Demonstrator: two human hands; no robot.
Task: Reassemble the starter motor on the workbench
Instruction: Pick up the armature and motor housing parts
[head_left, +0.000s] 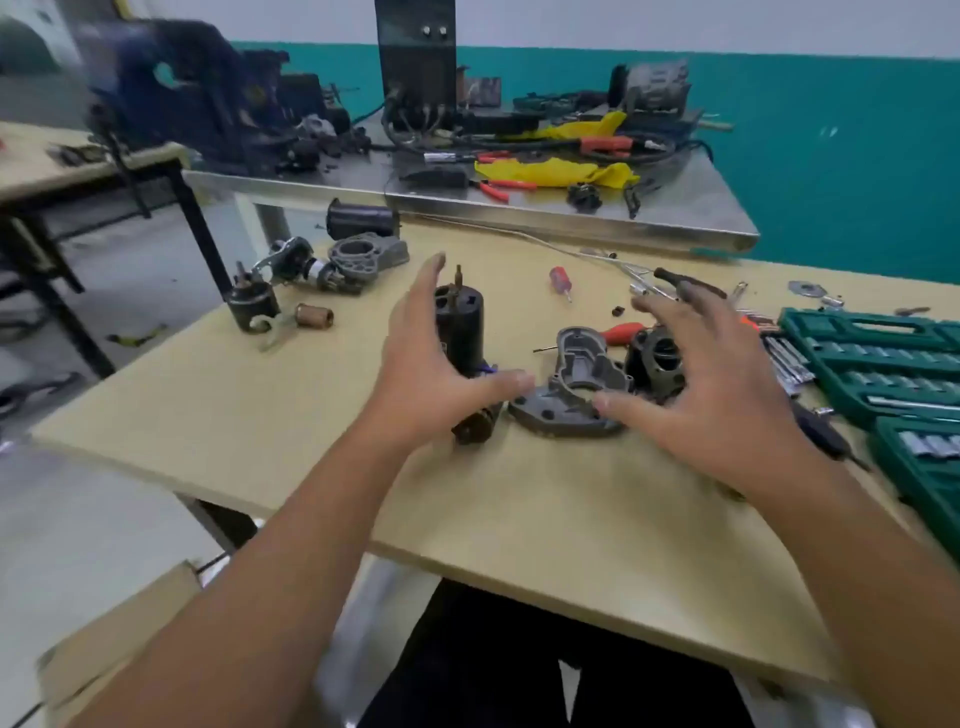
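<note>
Teal wall and a cluttered steel bench sit behind the tan worktop (519, 493), where the starter motor lies in pieces. Taking the grey nose housing (566, 395) as the landmark: it lies flat at the worktop's middle, probably so its bore faces up for mating. Just left of it stands the black motor body (460, 332), upright, terminal stud on top, its geared end down. Just right of it sits a dark round housing (657, 364), with an orange-handled screwdriver (621, 332) behind. Far right of it, the green socket case (872, 358) lies open, tools within reach. Well to its left rear lies a second set of starter parts (311, 270).

Both hands are spread and hold nothing: the left hand (436, 374) cups around the motor body, seemingly without touching it, while the right hand (711, 379) hovers above the dark housing, thumb near the nose housing's rim. Seemingly they are poised to gather the pieces.
</note>
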